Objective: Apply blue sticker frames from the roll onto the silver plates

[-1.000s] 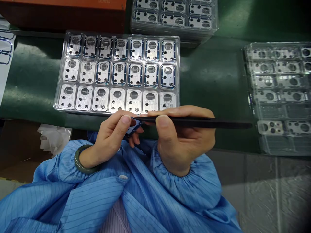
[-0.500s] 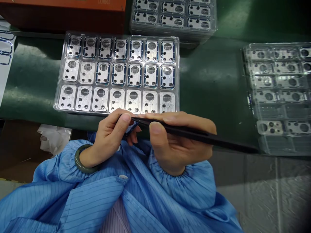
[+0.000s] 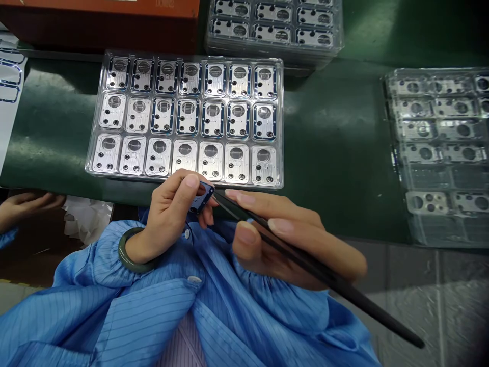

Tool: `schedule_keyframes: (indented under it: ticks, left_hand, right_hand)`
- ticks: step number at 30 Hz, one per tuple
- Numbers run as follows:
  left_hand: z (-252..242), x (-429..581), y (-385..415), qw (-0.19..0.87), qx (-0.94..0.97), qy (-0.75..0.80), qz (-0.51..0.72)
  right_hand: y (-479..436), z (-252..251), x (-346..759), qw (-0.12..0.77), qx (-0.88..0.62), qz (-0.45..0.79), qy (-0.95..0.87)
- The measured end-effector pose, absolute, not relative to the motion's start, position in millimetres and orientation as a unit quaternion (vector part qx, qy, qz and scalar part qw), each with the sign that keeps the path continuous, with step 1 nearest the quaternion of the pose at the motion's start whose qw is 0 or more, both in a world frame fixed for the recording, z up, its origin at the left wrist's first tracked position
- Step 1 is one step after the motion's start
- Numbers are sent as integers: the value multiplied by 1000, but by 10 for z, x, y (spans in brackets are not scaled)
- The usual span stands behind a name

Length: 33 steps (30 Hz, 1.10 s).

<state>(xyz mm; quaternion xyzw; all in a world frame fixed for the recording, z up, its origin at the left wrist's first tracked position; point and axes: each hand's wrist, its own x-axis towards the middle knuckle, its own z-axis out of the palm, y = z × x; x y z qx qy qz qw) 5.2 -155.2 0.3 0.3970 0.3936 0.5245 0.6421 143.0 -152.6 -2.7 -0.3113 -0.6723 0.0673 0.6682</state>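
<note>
your left hand pinches a small blue-edged metal plate just below the plastic tray; your right hand grips black tweezers, tip just beside the plate.

from where i sit nothing can be read: the only lettering, along the top edge of the orange box, is cut off and too small to make out.

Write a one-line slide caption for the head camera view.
Left hand pinches a blue-edged metal part; right hand holds black tweezers near a clear tray of parts.
</note>
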Motion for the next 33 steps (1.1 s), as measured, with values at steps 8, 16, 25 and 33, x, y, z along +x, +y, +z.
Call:
schedule_keyframes:
  ticks: [8,16,25,33]
  left_hand:
    - [2,45,-1558,641,395,393,528]
    - [-2,40,-1561,638,398,388,532]
    - [-5,35,-1556,641,391,381,540]
    - [-2,25,-1555,638,391,398,531]
  right_hand:
    - [-1483,-23,1364,702,-328,107,-622]
    - [-1488,-42,1363,696,-318,151,-626]
    - [-1500,-43,1333,697,-336,131,-619]
    - [-1504,-31,1344,682,-337,154,-630]
